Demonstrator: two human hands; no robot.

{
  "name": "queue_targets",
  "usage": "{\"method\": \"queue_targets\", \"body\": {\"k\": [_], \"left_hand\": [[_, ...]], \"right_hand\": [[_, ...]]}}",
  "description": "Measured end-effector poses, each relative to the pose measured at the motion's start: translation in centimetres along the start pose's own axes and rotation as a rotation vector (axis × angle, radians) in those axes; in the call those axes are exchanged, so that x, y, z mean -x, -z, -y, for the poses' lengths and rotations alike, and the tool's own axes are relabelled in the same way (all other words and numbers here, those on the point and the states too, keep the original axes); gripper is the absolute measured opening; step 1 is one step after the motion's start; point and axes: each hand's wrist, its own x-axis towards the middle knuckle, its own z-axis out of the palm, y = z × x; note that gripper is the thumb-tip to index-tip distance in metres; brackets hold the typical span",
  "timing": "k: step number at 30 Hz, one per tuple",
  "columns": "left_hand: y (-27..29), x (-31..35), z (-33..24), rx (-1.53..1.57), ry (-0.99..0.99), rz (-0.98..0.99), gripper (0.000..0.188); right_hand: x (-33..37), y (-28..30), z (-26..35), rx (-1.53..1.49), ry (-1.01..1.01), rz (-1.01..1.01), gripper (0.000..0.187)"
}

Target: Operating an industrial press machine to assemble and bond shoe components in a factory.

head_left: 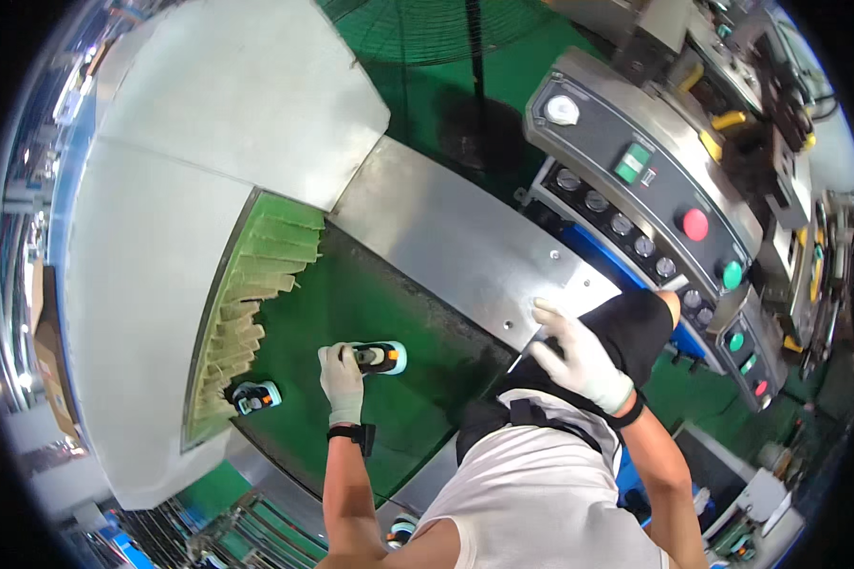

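My left hand point(342, 382), in a white glove, has its fingers closed round the left end of a shoe point(385, 357) with a pale blue sole, a dark upper and an orange patch. The shoe is over the green conveyor belt point(408, 417); part of it is hidden by my fingers. Further left, a similar shoe point(257, 398) lies on the belt by the strip curtain point(273, 247). My right hand point(584, 368), also gloved, holds nothing; its fingers are spread near the end of the steel side plate point(465, 237), above my leg.
A pale machine housing point(180, 237) rises on the left, around the curtained opening. On the right stands a machine with a control panel point(645, 171) of coloured buttons and gauges. A wire-guarded fan point(417, 28) is at the back. Another shoe point(401, 528) shows beside my left arm.
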Motion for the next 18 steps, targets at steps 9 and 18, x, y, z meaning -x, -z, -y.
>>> {"method": "queue_targets", "body": {"k": [9,18], "left_hand": [[-2.8,0.4,-24.1,0.540,-0.317,0.391,0.053],[-5.0,8.1,-46.7,0.378,-1.168,0.711,0.027]], "right_hand": [[-0.3,1.8,4.9,-0.011,0.045,0.040,0.091],[14.3,11.1,3.7,-0.111,-0.017,-0.565,0.094]]}}
